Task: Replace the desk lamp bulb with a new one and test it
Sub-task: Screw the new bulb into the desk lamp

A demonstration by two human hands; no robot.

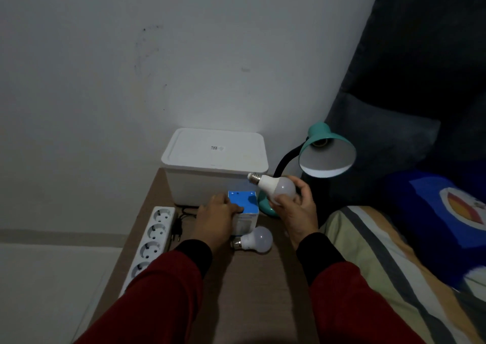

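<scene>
Table (252,285): power strip (152,241), white box (214,156)

The scene is dim and bluish, with grainy, soft detail throughout. The brightest patch is a pale glow on the wall (210,101) just above the white storage box (214,151) (its source cannot be told), while the right side, around the dark headboard (420,67), sinks into near-black shadow. Straight edges bow toward the frame borders from wide-angle distortion, and the red sleeves (163,296) at the bottom look smeared.
</scene>
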